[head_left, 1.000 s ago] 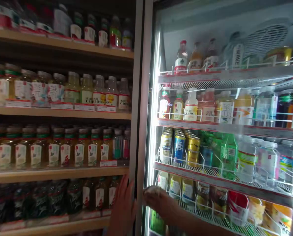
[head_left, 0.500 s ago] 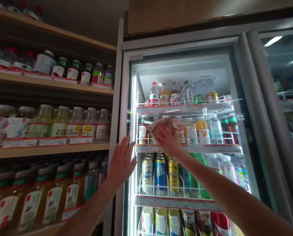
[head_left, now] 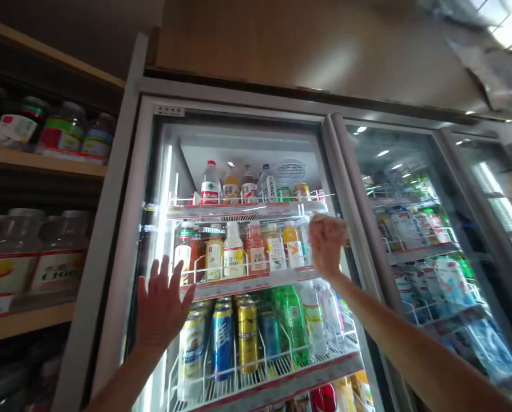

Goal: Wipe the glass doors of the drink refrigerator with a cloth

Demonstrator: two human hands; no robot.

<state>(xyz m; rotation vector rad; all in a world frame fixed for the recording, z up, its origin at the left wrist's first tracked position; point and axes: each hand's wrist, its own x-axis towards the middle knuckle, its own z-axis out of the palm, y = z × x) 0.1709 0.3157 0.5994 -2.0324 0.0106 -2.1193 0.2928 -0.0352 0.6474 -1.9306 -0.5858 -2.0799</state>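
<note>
My left hand [head_left: 163, 303] lies flat with spread fingers on the glass door [head_left: 238, 171] of a lit drinks cooler, near its left frame, level with the cans. My right hand [head_left: 326, 245] is closed into a fist high on the right side of the same glass, next to the door's right frame [head_left: 345, 189]. A pale wad that looks like a cloth [head_left: 330, 220] shows at the top of the fist. Behind the glass stand bottles [head_left: 233, 252] on white wire shelves and cans [head_left: 222, 343] one shelf lower.
A second cooler door [head_left: 410, 229] with more drinks adjoins on the right, and a third beyond it. Wooden shelves [head_left: 36, 163] with rows of bottles stand to the left. A brown panel runs above the coolers.
My view has tilted up and swung right. My right hand went from low on the glass up and across to the door's right side. My left hand stayed flat near the left frame.
</note>
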